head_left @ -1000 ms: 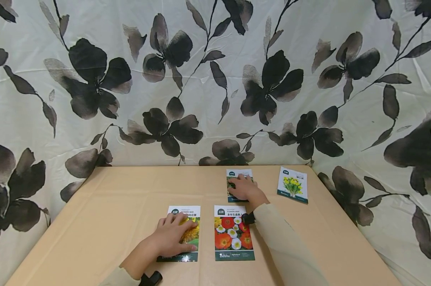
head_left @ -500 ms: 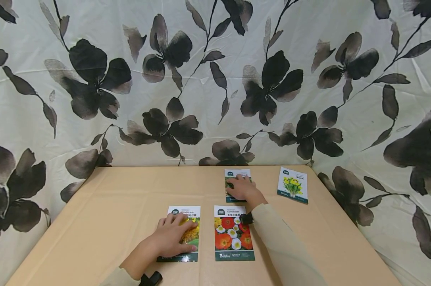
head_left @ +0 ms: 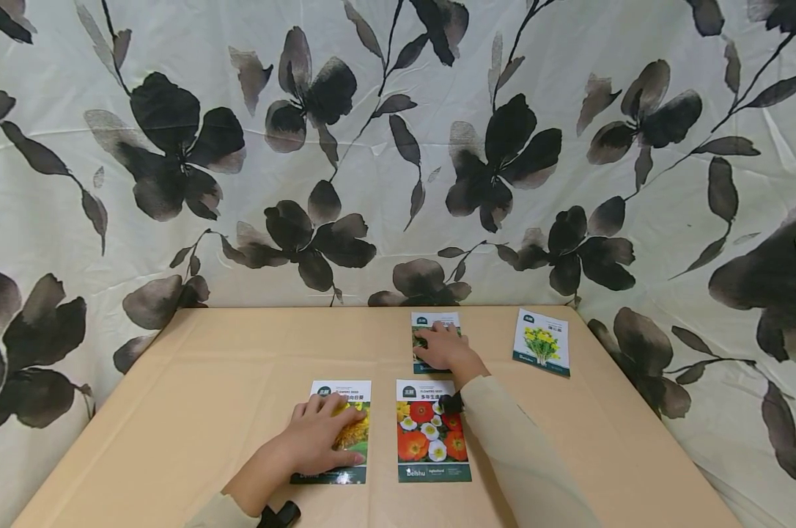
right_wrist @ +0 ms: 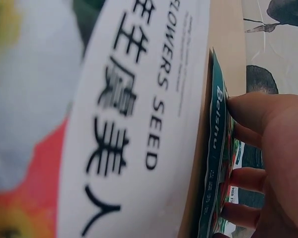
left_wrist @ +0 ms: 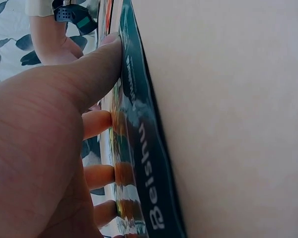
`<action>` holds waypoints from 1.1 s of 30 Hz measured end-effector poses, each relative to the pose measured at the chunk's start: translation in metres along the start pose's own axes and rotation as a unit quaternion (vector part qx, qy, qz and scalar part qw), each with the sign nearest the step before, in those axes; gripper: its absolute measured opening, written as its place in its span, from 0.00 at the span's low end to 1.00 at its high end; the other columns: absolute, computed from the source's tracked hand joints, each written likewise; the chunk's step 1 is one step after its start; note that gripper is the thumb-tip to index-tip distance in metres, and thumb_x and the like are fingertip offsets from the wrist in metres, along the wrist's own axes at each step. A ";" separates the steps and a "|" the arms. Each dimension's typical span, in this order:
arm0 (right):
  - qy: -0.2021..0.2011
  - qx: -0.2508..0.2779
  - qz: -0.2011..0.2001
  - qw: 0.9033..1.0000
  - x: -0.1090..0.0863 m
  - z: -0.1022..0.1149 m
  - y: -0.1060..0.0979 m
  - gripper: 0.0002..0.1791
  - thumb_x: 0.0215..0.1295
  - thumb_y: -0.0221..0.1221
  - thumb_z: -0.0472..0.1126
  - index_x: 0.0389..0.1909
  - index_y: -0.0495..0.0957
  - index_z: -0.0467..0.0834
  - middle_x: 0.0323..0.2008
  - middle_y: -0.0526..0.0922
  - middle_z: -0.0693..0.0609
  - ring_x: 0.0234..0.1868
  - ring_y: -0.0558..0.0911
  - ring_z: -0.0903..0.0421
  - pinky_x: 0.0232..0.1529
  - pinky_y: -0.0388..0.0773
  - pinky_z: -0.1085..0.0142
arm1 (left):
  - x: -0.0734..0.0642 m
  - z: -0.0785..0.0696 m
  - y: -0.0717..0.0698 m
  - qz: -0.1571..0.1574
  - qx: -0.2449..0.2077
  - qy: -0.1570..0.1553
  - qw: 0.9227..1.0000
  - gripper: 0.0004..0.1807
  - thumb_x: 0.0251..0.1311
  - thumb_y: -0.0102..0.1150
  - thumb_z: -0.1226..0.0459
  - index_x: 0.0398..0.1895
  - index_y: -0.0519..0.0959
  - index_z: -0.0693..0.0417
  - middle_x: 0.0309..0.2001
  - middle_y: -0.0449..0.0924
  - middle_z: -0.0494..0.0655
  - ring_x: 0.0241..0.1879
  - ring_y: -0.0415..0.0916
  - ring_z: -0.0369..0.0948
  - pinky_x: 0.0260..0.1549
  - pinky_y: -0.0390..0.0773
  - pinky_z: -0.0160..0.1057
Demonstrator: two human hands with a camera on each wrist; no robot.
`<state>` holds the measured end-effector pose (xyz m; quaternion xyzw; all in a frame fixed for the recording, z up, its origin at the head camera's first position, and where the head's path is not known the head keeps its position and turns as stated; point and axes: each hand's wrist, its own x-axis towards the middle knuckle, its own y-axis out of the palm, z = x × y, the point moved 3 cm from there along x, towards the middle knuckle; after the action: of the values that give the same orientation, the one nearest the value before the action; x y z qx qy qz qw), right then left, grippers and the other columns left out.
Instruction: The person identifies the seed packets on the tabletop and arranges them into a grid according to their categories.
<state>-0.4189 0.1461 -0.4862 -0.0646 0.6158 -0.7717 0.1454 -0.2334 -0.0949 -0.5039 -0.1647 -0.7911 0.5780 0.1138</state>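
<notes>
Right grip point(head_left: 444, 347) with packet point(right_wrist: 218, 153) beneath, further left.

Narrow lane between 2 front packets point(head_left: 432, 440), wider left tabletop point(head_left: 167, 411), right sleeve point(head_left: 523, 447) obstructing rightward

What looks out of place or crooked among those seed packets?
The far-right packet looks askew: it lies turned at an angle, while the red-and-white-flowered packet in front lies nearly square. I can see no spill or damage.
</notes>
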 end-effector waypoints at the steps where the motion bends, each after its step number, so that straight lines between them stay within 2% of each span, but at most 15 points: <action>1: -0.001 -0.001 0.001 1.000 0.000 0.001 0.000 0.29 0.76 0.54 0.60 0.74 0.69 0.59 0.76 0.63 0.44 0.76 0.60 0.36 0.70 0.60 0.33 | 0.000 0.000 0.000 0.001 0.002 0.000 1.000 0.39 0.53 0.65 0.31 0.68 0.75 0.32 0.66 0.68 0.50 0.59 0.61 0.53 0.54 0.62 0.61; 11: -0.001 -0.004 0.001 1.000 0.002 0.005 0.001 0.29 0.75 0.54 0.61 0.74 0.69 0.60 0.76 0.64 0.44 0.76 0.60 0.36 0.70 0.59 0.32 | -0.001 -0.008 -0.008 0.011 0.003 -0.010 1.000 0.38 0.53 0.68 0.34 0.67 0.76 0.34 0.66 0.69 0.50 0.59 0.62 0.53 0.54 0.63 0.61; 17: 0.000 -0.004 0.003 1.000 0.003 0.006 0.002 0.28 0.76 0.53 0.60 0.74 0.69 0.60 0.76 0.64 0.44 0.78 0.58 0.36 0.70 0.59 0.32 | 0.000 -0.002 -0.003 -0.001 -0.002 -0.006 1.000 0.38 0.53 0.67 0.33 0.67 0.77 0.33 0.65 0.69 0.50 0.59 0.62 0.53 0.54 0.62 0.61; 26: 0.002 -0.007 0.002 1.000 0.005 0.006 0.004 0.28 0.76 0.52 0.61 0.74 0.68 0.61 0.76 0.63 0.44 0.78 0.58 0.36 0.70 0.58 0.32 | 0.003 0.005 0.004 0.003 -0.002 -0.007 1.000 0.38 0.52 0.66 0.32 0.67 0.76 0.30 0.66 0.68 0.49 0.61 0.61 0.53 0.55 0.62 0.62; 33: 0.000 -0.005 -0.001 1.000 0.002 0.008 0.001 0.28 0.77 0.52 0.60 0.74 0.68 0.60 0.76 0.64 0.44 0.77 0.59 0.36 0.70 0.59 0.32 | 0.001 0.000 -0.003 0.001 -0.003 -0.011 1.000 0.38 0.52 0.69 0.34 0.67 0.77 0.32 0.66 0.69 0.50 0.60 0.62 0.53 0.55 0.62 0.61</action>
<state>-0.4181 0.1379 -0.4858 -0.0660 0.6196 -0.7686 0.1449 -0.2349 -0.0948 -0.5012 -0.1598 -0.7940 0.5773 0.1038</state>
